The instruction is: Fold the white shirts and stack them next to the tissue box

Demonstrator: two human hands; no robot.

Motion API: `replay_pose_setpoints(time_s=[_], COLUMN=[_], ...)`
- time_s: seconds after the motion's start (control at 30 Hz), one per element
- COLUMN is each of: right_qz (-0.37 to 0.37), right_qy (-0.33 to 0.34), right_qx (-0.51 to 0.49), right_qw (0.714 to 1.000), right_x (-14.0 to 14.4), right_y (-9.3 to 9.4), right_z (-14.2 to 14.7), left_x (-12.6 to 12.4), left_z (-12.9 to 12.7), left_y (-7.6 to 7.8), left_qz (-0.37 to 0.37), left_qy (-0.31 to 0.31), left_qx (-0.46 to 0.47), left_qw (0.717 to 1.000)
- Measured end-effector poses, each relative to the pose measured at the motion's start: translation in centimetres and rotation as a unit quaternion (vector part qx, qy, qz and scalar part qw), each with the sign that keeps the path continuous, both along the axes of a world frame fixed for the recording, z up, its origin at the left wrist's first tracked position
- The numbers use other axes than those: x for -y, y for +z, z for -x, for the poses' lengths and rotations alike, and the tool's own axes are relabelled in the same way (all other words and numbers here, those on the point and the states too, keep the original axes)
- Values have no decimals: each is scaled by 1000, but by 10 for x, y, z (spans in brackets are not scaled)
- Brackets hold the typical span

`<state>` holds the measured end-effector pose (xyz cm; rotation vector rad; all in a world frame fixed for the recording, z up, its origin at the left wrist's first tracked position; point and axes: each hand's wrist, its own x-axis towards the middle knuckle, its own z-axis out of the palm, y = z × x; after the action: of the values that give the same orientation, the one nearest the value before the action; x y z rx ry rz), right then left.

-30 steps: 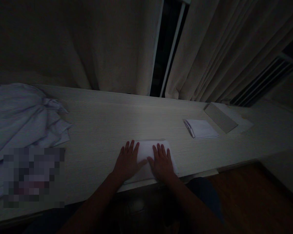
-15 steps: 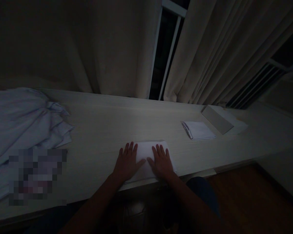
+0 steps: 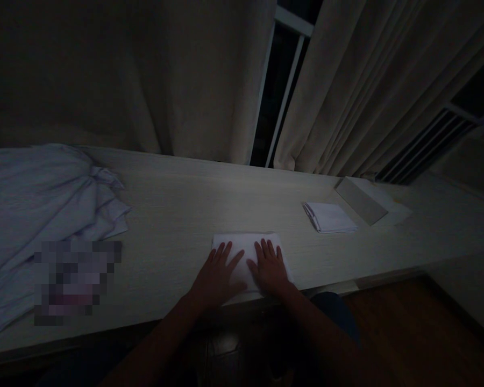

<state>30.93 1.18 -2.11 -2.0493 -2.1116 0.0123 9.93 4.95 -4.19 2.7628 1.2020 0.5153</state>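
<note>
head view: pressed folded white cloth (image 3: 248,244) flat, left hand (image 3: 215,275) and right hand (image 3: 269,269) spread wide, palms down, gripping nothing; smoothing step.

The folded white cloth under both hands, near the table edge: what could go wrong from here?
1. The folded white cloth lies close to the table's front edge; a pull by the left hand or right hand might drag it off.
2. The light is dim, so uneven folds may go unnoticed.
</note>
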Motion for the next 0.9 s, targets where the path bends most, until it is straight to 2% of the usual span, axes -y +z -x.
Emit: replay_pose_setpoints(time_s=[0.2, 0.33, 0.47, 0.63, 0.77, 0.9], right_qz=[23, 34, 36, 89, 117, 86], right_qy=[26, 93, 133, 169, 174, 192], right_qx=[-26, -56, -42, -22, -25, -40], right_qw=[999, 994, 990, 981, 978, 977], right_x=[-20, -38, -56, -81, -95, -91], right_y=[11, 18, 22, 24, 24, 23], right_z=[10, 36, 67, 96, 106, 104], left_x=[0, 3, 5, 5, 4, 5], left_z=[-2, -5, -7, -6, -5, -5], left_y=[-1, 4, 11, 9, 4, 5], left_qz=[-3, 8, 8, 4, 11, 14], left_qy=[3, 9, -1, -17, -6, -9], left_qx=[-2, 7, 36, 68, 72, 69], left_qw=[1000, 1000, 999, 998, 997, 998])
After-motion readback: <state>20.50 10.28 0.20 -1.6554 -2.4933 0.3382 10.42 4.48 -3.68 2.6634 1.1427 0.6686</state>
